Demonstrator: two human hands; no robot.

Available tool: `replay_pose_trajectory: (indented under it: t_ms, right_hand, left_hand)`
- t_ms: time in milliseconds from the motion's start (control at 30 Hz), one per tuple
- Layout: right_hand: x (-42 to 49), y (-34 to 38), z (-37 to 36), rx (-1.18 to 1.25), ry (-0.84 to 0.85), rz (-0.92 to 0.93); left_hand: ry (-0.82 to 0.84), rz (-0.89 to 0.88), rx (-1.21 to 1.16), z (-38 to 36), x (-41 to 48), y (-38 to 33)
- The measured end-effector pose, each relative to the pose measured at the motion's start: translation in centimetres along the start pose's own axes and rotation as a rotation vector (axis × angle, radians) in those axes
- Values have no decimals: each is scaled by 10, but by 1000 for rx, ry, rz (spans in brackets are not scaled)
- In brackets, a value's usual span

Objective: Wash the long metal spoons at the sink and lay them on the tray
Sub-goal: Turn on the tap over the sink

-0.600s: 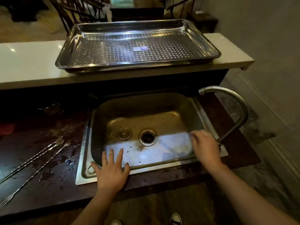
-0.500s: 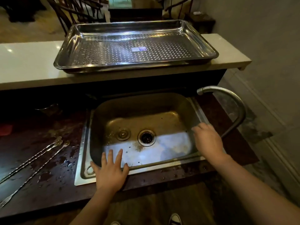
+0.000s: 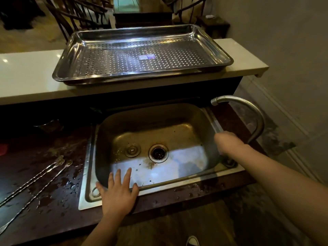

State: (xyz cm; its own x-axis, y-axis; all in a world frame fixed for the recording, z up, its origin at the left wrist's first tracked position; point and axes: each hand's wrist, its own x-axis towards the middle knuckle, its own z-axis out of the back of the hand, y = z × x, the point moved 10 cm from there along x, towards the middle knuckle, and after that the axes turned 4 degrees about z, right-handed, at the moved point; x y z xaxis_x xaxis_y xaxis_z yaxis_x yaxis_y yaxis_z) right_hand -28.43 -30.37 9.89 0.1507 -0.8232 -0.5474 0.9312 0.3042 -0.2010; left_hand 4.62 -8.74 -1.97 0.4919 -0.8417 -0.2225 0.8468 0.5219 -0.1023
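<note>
Three long twisted metal spoons (image 3: pixel 35 181) lie side by side on the wet dark counter left of the sink (image 3: pixel 211 121). My left hand (image 3: pixel 118 194) rests flat on the sink's front rim with fingers spread, holding nothing. My right hand (image 3: pixel 229 141) reaches over the sink's right rim toward the base of the curved tap (image 3: pixel 248 110); it is blurred and its fingers are hidden. The perforated steel tray (image 3: pixel 74 48) sits with nothing in it on the pale upper ledge behind the sink. No water runs from the tap.
A drain (image 3: pixel 158 153) and a loose plug (image 3: pixel 132 150) sit on the sink floor. Water drops spot the dark counter (image 3: pixel 58 201). The white ledge (image 3: pixel 26 75) runs behind. Dark chairs (image 3: pixel 79 16) stand beyond it. A grey wall (image 3: pixel 284 41) is at right.
My right hand has moved from the sink's front right corner back and right toward the tap's base. My left hand has stayed on the rim. The spoons have not moved.
</note>
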Motion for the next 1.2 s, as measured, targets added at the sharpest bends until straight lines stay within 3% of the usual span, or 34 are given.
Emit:
replay_pose_trajectory:
  t_ms: [133, 267, 567, 1200]
  right_hand:
    - [3, -14, 4, 185, -7, -49]
    - [2, -15, 1, 222, 31, -59]
    - [17, -25, -28, 442, 402, -146]
    - [59, -38, -28, 603, 181, -143]
  left_hand:
    - [-11, 5, 2, 0, 0, 0]
    - [-12, 11, 4, 0, 1, -1]
    - [-16, 36, 3, 3, 1, -4]
    - [23, 109, -15, 1, 4, 1]
